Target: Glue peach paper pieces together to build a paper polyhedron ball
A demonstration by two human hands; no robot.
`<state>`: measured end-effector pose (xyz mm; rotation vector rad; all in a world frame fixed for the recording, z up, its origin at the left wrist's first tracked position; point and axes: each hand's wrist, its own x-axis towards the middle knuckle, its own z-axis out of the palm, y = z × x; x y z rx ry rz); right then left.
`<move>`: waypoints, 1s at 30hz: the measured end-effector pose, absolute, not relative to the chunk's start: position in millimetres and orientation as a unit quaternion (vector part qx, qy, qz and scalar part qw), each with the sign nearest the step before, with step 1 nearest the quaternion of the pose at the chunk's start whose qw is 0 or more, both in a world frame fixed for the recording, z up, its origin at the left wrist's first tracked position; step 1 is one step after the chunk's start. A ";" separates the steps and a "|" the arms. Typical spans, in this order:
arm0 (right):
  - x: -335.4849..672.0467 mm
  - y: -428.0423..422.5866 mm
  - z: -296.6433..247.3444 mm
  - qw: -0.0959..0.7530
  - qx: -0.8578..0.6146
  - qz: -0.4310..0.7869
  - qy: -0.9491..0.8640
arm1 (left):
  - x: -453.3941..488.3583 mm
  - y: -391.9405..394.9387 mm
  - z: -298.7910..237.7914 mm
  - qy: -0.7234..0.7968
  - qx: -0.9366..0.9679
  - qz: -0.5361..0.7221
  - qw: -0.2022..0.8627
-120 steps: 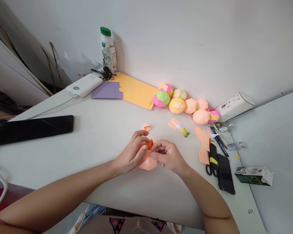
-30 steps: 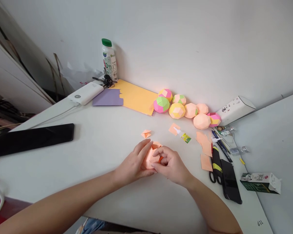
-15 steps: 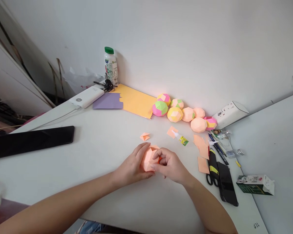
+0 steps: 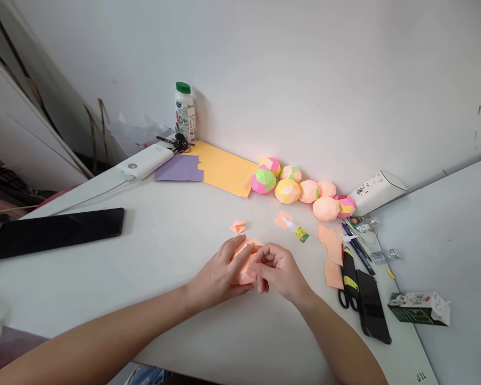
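Grip of the left hand [image 4: 218,275] is curled round a peach paper ball [image 4: 246,274], over the worktop [image 4: 172,230]. Right hand's [image 4: 281,274] fingers are bunched against its right side, can't tell if they're pinching paper. Little folded peach piece [image 4: 238,227] sits just beyond, glue tube [image 4: 300,233] off to the right, more paper balls [image 4: 287,191] back near the wall [image 4: 264,75].

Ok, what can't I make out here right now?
All in the head view:
Held peach paper ball: left side covered by the left hand, right edge by the right hand.
What the right hand pinches, if anything: hidden by that hand.
Small tube: label print, too small.
White bottle: fine print, too small.
Right forearm: cut off by bottom edge.
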<state>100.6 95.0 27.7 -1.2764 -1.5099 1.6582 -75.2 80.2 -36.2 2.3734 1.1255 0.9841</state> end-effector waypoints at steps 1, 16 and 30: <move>99.9 94.6 27.7 0.277 -0.478 0.615 -0.563 | -74.9 80.2 -35.7 0.394 0.834 0.348 0.165; 95.5 93.9 28.2 0.296 -0.483 0.622 -0.541 | -74.0 79.2 -35.1 0.397 0.826 0.370 0.153; 96.4 94.0 27.5 0.297 -0.483 0.631 -0.529 | -73.8 79.8 -40.2 0.392 0.829 0.377 0.130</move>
